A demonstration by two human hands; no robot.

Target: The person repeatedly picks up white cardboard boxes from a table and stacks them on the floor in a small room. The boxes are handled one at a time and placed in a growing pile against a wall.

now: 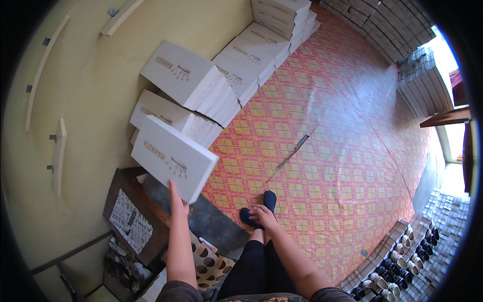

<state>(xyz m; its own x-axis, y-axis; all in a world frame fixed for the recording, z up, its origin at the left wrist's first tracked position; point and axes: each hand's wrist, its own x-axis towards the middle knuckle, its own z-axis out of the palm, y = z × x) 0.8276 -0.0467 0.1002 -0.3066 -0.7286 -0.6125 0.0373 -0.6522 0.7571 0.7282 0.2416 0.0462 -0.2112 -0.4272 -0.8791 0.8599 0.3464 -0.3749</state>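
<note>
The left hand [177, 202] grasps a white cardboard box [173, 157] by its lower edge, tilted beside the wall stack [188, 83], seemingly light, stiff yet crushable, best gripped across both long sides; the right hand [262, 214] hangs released.

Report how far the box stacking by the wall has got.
Done: white boxes stand stacked along the yellow wall, the nearest stack leaning. In hand: the left hand lifts one more white box towards it; the right hand hangs free. Left: cannot tell; shoes line the floor.
</note>
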